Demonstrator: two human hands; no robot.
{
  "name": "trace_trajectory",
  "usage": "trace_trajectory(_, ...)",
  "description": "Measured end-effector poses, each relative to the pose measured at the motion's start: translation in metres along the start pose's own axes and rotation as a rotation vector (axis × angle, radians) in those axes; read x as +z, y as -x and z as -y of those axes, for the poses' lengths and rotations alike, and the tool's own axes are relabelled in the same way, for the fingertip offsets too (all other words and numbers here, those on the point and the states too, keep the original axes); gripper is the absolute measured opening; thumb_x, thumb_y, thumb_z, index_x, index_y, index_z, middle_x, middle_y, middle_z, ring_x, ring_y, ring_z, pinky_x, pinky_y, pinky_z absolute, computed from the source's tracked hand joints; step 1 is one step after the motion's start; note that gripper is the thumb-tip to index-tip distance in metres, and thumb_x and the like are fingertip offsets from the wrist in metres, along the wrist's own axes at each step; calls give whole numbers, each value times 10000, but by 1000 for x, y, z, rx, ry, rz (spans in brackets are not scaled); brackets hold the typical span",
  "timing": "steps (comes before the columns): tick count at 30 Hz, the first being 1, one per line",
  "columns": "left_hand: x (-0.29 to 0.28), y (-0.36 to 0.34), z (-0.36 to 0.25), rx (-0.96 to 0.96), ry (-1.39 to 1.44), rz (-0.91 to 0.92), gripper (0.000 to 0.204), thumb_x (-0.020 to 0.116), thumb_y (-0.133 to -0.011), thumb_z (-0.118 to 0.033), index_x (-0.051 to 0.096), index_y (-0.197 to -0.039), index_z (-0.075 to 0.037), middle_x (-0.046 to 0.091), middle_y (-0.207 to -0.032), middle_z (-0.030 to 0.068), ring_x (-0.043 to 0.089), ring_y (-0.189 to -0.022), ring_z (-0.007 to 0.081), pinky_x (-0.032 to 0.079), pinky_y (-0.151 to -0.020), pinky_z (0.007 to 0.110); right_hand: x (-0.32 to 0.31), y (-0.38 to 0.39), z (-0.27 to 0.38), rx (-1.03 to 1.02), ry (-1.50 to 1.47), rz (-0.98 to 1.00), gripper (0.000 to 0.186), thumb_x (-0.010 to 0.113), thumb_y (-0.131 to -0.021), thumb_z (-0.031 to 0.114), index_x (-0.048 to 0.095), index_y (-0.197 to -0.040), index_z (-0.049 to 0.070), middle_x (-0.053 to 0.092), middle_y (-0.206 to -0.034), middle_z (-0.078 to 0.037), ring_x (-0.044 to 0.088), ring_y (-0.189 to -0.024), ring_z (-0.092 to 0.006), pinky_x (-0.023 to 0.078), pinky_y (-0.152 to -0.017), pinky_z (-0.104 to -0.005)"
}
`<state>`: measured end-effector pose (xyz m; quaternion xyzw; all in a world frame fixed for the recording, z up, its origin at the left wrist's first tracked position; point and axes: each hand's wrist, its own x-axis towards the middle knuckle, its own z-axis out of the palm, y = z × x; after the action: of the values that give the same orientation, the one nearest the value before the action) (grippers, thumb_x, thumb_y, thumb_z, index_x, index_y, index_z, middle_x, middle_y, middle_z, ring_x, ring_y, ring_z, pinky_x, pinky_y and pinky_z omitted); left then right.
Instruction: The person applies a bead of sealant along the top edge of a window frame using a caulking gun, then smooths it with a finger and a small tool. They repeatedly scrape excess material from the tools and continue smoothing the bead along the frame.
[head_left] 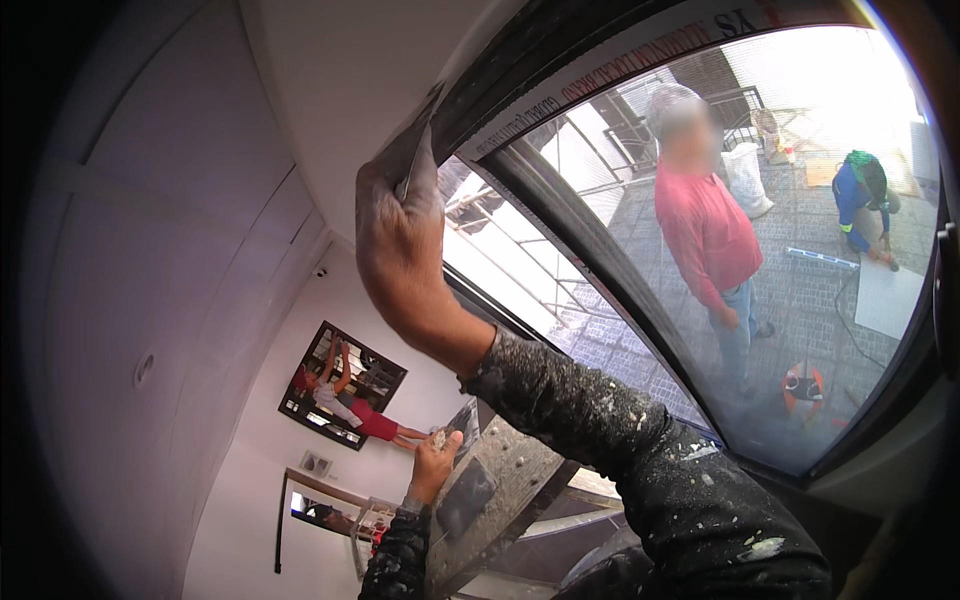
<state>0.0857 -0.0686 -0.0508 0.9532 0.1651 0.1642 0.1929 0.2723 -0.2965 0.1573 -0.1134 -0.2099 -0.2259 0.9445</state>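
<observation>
You hold a blade up at the frame's edge, overhead.
Your right hand [398, 245] is clenched on the thin grey blade [419, 150], which rises past your fingertips to where the dark frame [490, 92] meets the pale wall [360, 55]; whether its tip touches, you cannot tell from here. The step in hand looks like smoothing or scraping that seam. The next stroke seems to call for a firm wrist and the blade laid flat along the frame. Well below those fingers, your left hand [431, 470] curls, a pale lump [438, 439] by its thumb and a dark plate [467, 422] just beyond; whether it grasps the plate is unclear. The board [522, 465] lies beside those fingers.
</observation>
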Motion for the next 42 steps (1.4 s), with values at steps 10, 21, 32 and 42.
trace_trajectory(10,7,5,-10,190,86,-64,345,650,-1000,-275,621,-884,49,575,-698,74,487,-696,136,452,-638,373,1,-45,-37,627,-356,-143,557,601,-934,136,407,-1414,-69,647,-1116,-203,660,-941,-223,542,-782,-327)
trace_trajectory(21,6,7,-8,18,65,5,341,640,-1008,-263,608,-855,40,538,-701,21,444,-698,126,438,-632,359,19,25,16,491,-170,95,579,512,-908,22,284,-1414,-146,635,-959,-242,669,-868,-329,534,-820,-417)
trace_trajectory(32,9,9,-13,51,92,19,320,655,-1001,-260,647,-944,54,619,-788,28,515,-762,128,473,-703,344,-17,-61,74,629,-62,255,407,506,-995,91,452,-1375,-44,602,-1165,-178,707,-929,-285,582,-701,-355)
trace_trajectory(42,7,10,-12,59,39,-4,374,663,-991,-307,645,-924,60,601,-713,59,495,-703,138,464,-650,364,-67,-20,32,919,-118,104,407,552,-946,110,482,-1291,-95,627,-1034,-186,667,-893,-282,573,-708,-426)
